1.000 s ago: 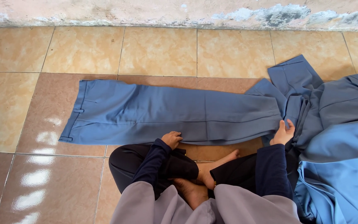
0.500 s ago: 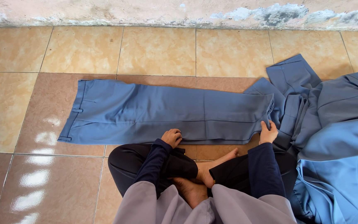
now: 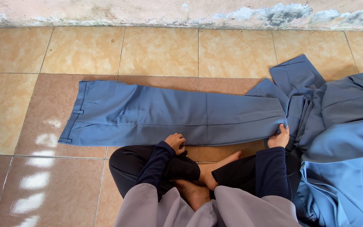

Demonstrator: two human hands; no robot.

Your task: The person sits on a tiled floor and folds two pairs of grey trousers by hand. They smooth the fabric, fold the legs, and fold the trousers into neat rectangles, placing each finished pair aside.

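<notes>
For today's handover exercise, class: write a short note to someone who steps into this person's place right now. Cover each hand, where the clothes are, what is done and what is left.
Left hand: rests at the near edge of the trousers, around mid-length; no clear grip.
Right hand: fingers on the near corner of the leg hem.
Trousers: flat on the tiled floor, legs stacked, waistband to the left, hem to the right, just ahead of the crossed legs.
Pile: more blue garments heaped on the right, touching the hem end.
Done: trousers laid out long and smooth.
Left: no crosswise fold yet; the pile is unsorted.
</notes>
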